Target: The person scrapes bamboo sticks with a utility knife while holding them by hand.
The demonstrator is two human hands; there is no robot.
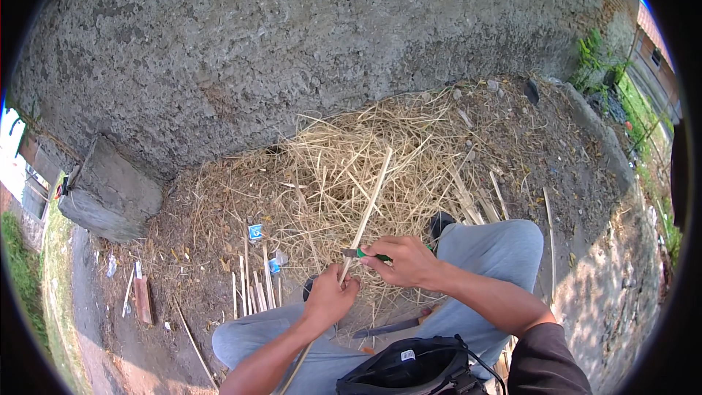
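My left hand is closed around the lower part of a long pale strip of split wood or bamboo, which slants up and away over a heap of shavings. In my right hand is a small knife with a green handle, gripped with the thumb along it. Its short dark blade lies across the strip, just above my left fingers. Below the hands, between my legs, a long dark-bladed machete rests on the ground.
A rough grey wall rises behind the shavings, with a concrete block at left. Several cut strips lie by my left knee. Two blue packets lie nearby. An open black bag sits at my lap.
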